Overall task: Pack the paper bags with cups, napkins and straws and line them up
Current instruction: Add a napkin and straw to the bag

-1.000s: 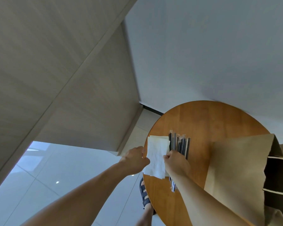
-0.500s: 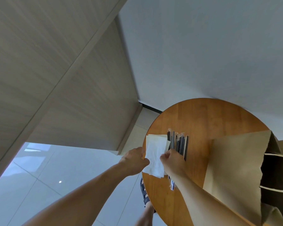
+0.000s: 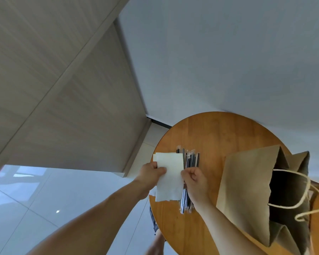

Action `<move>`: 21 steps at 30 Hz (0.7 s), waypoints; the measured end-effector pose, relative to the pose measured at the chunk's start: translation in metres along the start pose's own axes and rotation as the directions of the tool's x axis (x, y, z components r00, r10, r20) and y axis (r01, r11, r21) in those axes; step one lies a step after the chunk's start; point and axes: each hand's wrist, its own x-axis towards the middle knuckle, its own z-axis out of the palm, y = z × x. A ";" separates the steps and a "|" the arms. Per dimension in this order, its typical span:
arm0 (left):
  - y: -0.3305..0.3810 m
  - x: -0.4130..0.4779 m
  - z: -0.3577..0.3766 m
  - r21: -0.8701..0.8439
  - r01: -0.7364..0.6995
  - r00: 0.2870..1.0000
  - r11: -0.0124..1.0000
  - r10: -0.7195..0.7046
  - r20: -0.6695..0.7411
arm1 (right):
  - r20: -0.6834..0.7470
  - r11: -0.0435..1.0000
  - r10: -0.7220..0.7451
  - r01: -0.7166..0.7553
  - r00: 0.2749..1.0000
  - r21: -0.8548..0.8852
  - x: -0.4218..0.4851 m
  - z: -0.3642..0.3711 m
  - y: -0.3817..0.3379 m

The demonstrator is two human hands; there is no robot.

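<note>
A white napkin [image 3: 170, 178] hangs between my two hands above the left edge of the round wooden table [image 3: 214, 133]. My left hand [image 3: 150, 174] pinches its left edge with thumb on top. My right hand [image 3: 194, 181] pinches its right edge with curled fingers. Under the napkin lies a bundle of wrapped black straws [image 3: 191, 159], partly hidden by it and by my right hand. A brown paper bag [image 3: 247, 184] stands open to the right, its twine handles hanging out. No cups are in view.
A second bag's top [image 3: 300, 159] peeks out behind the open one. Wood-panelled wall stands at the left, a white wall behind the table. White floor tiles [image 3: 26, 199] and my sandalled foot [image 3: 155, 223] show below the table's left rim.
The napkin has been pulled flatter and wider between my hands, and my left thumb now lies on top of it. Both hands stay at the table's left edge.
</note>
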 end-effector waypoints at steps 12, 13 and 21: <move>-0.014 0.004 0.015 0.107 0.008 0.998 0.994 -0.001 -0.064 | -0.231 0.629 0.053 -0.212 0.972 -0.748 0.030 -0.034 0.051; -0.015 0.004 0.016 0.111 0.005 0.998 0.994 0.002 -0.063 | -0.226 0.619 0.048 -0.207 0.973 -0.757 0.031 -0.033 0.051; -0.015 -0.001 0.028 0.132 -0.037 0.998 0.991 0.044 -0.053 | -0.206 0.612 0.060 -0.199 0.977 -0.765 0.023 -0.039 0.036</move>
